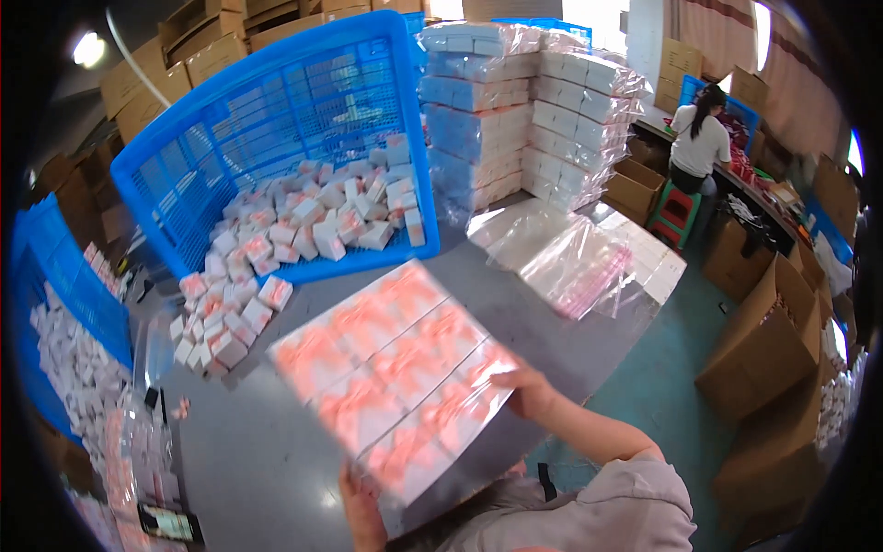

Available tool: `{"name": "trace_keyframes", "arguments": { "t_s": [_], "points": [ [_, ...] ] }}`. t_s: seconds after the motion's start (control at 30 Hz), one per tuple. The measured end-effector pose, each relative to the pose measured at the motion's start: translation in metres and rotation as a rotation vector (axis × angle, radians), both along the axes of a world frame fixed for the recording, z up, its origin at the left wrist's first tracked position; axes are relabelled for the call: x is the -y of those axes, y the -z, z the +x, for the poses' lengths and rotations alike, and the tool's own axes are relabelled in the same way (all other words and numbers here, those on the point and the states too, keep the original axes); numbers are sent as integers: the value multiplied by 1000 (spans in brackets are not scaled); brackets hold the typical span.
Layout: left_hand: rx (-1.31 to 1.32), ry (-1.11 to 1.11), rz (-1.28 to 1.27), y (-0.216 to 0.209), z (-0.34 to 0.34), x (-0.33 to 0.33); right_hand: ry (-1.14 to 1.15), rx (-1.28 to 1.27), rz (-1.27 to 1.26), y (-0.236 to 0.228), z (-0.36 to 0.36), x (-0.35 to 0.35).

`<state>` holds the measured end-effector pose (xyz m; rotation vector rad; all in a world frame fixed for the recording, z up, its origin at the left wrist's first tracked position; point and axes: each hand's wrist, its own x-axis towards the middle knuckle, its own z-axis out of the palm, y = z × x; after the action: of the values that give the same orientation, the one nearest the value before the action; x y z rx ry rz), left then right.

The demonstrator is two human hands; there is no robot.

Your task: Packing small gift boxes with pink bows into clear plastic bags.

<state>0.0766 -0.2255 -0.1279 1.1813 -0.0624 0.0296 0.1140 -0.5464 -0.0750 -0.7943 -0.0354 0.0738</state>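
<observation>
Between my hands is a flat square pack of small white gift boxes (395,368) with coral-pink bow patterns, set in rows and tilted above the grey table. Shiny clear film seems to cover part of it. My left hand (361,504) grips its near left corner, fingers partly hidden beneath. My right hand (526,388) holds its right edge, thumb on top and the other fingers hidden below. Beyond the pack, loose small boxes (317,216) spill from a tipped blue plastic basket (267,69) onto the table (248,442).
Film-wrapped stacks of boxes (478,120) stand behind. Clear plastic bags (561,253) lie at the right. A phone (170,523) sits at the lower left, near another blue basket (78,276). Open cartons (763,331) stand on the floor; a seated person (699,138) works farther back.
</observation>
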Motion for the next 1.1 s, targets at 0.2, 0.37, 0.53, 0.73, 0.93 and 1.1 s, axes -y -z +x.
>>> {"name": "trace_keyframes", "arguments": {
  "t_s": [0.2,0.37,0.53,0.73,0.93,1.1],
  "points": [
    [190,58,923,41,45,21,746,88,-24,-86,47,119],
    [76,135,1094,32,46,26,1006,464,-261,-233,93,257],
    [91,26,1208,8,46,47,1203,235,-420,-354,167,397],
    [157,38,1404,4,50,52,1110,-532,-1143,-381,248,519],
    [156,15,1434,-5,43,54,1057,-404,-1372,-370,255,506],
    [195,23,1412,17,44,55,1503,-111,-1490,-321,217,487]
  ]
}}
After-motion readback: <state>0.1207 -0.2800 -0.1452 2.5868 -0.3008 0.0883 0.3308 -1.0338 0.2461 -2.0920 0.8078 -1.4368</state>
